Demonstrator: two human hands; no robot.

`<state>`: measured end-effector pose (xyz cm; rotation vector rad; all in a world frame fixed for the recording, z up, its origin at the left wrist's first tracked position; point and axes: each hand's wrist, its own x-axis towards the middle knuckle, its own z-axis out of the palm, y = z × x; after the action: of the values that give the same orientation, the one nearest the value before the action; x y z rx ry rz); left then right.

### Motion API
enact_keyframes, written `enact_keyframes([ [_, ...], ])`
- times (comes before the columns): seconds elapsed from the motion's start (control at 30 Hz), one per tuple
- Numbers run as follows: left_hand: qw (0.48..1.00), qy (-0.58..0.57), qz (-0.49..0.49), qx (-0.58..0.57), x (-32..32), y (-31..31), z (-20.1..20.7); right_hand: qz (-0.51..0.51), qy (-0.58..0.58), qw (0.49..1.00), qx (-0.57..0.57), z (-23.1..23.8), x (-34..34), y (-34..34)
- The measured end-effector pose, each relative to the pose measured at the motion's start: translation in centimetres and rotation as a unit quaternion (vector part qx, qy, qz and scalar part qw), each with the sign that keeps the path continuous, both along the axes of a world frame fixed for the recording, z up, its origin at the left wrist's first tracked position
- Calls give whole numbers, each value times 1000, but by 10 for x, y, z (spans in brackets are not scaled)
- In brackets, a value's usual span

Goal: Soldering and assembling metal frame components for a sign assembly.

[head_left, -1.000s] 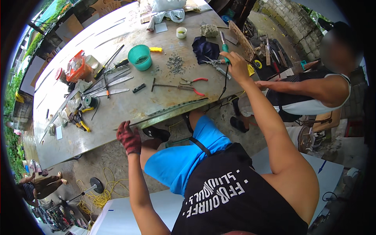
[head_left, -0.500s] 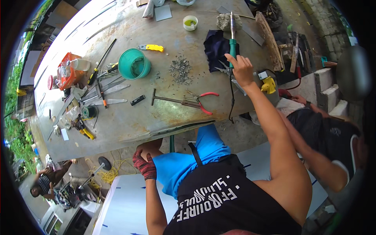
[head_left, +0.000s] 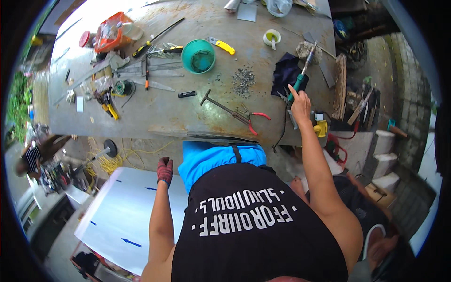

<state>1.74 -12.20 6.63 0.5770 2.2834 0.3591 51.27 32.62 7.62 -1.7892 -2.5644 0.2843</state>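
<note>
My right hand (head_left: 301, 105) is on the green handle of a soldering iron (head_left: 298, 84), with the index finger along it and the other fingers curled. The iron's metal barrel leans on a rough stone (head_left: 307, 51), and a dark cloth (head_left: 283, 70) lies beside the handle. My left hand (head_left: 165, 170), in a red and dark knit glove, hangs below the table edge beside my blue shorts. It holds nothing, its fingers loosely bent. Red-handled pliers (head_left: 256, 115) and a metal T-handled tool (head_left: 225, 107) lie left of my right hand, near a heap of grey scraps (head_left: 243, 81).
The metal table (head_left: 155, 117) also bears a green bucket (head_left: 198, 56), a yellow utility knife (head_left: 223, 45), a small tub (head_left: 272, 37), an orange basket (head_left: 112, 33) and flat metal strips. A yellow tool (head_left: 320, 128) sits by the right edge. Another person sits at lower right.
The view has turned and shifted, so the table sits higher in it. My right hand remains at the iron's handle; my left hand stays low, away from the table.
</note>
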Motion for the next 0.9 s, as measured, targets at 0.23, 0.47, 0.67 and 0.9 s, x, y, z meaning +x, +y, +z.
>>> enact_keyframes([
  [0.23, 987, -44, -18, -156, 94, -37, -26, 15, 37, 999, 9, 50, -24, 10],
  [0.47, 915, -61, -350, -193, 187, -34, -107, 134, 5, 988, -82, 76, -52, 43],
  [0.67, 926, -146, -204, -281, 182, -8, -144, 165, 16, 979, -115, 95, -86, 63],
  [0.9, 924, -167, -146, -311, 159, 10, -164, 194, 33, 966, -166, 91, -112, 52],
])
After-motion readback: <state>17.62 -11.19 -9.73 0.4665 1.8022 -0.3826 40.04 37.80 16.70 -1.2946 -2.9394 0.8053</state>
